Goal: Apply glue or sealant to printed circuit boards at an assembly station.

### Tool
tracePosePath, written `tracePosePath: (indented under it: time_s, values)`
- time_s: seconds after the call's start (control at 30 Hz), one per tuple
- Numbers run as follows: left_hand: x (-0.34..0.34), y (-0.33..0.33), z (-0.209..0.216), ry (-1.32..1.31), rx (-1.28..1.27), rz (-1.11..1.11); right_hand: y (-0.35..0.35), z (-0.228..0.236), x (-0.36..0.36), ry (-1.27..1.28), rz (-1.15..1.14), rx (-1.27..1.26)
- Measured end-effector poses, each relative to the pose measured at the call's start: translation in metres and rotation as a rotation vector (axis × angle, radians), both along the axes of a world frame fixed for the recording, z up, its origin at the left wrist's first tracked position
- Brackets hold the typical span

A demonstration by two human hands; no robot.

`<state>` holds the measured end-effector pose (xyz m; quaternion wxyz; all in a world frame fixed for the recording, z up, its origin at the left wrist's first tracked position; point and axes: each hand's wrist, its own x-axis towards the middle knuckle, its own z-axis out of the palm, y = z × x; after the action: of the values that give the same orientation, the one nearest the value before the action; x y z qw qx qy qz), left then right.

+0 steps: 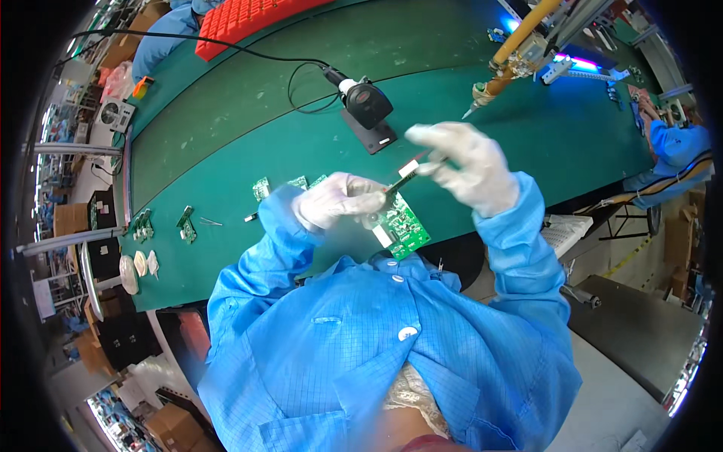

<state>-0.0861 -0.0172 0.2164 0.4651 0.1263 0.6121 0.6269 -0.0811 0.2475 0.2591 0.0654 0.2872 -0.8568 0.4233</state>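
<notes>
My left hand (pixel 343 202), in a white glove, is closed on a green circuit board (pixel 410 230) that hangs tilted below its fingers. A white block (pixel 382 235) sits along the board's left side. From the left fingertips a narrow dark strip (pixel 400 183) with a white end (pixel 409 168) slants up to the right. My right hand (pixel 467 167), also gloved, pinches near that white end, its index finger raised. Its exact grip is partly hidden. Several small green boards (pixel 261 188) lie on the mat beyond my left hand.
A black scanner (pixel 367 104) on a stand is ahead on the green mat (pixel 226 162). A yellow-orange nozzle arm (pixel 497 79) hangs at right. More boards (pixel 187 224), tweezers (pixel 211 222) and finger cots (pixel 140 263) lie left. A co-worker (pixel 674 154) sits far right; a red tray (pixel 248 22) lies far left.
</notes>
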Motion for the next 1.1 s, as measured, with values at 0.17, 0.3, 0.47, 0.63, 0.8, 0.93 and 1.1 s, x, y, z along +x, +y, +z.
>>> tracePosePath:
  time_s: [0.17,0.3,0.47,0.63,0.8,0.93,1.1]
  values:
    - [0.026,-0.007,-0.045,-0.158,0.034,0.288,0.058,-0.056,-0.027,0.162,-0.887,-0.581]
    - [0.027,-0.001,-0.048,-0.216,0.144,0.408,0.083,-0.104,-0.088,0.032,-0.801,-0.552]
    - [0.026,0.002,-0.048,0.054,-0.051,0.42,0.052,-0.067,-0.127,-0.102,-0.891,-0.594]
    - [0.024,0.013,-0.074,0.038,-0.006,0.469,0.064,-0.086,-0.179,-0.192,-1.052,-0.363]
    - [0.02,0.025,-0.087,0.045,-0.103,0.44,0.057,-0.105,-0.167,-0.275,-0.796,-0.744]
    - [0.026,0.038,-0.097,0.0,-0.08,0.468,0.041,-0.11,-0.11,-0.305,-0.703,-0.979]
    - [0.03,0.052,-0.111,-0.154,-0.032,0.526,0.019,-0.112,-0.074,-0.367,-0.84,-0.843]
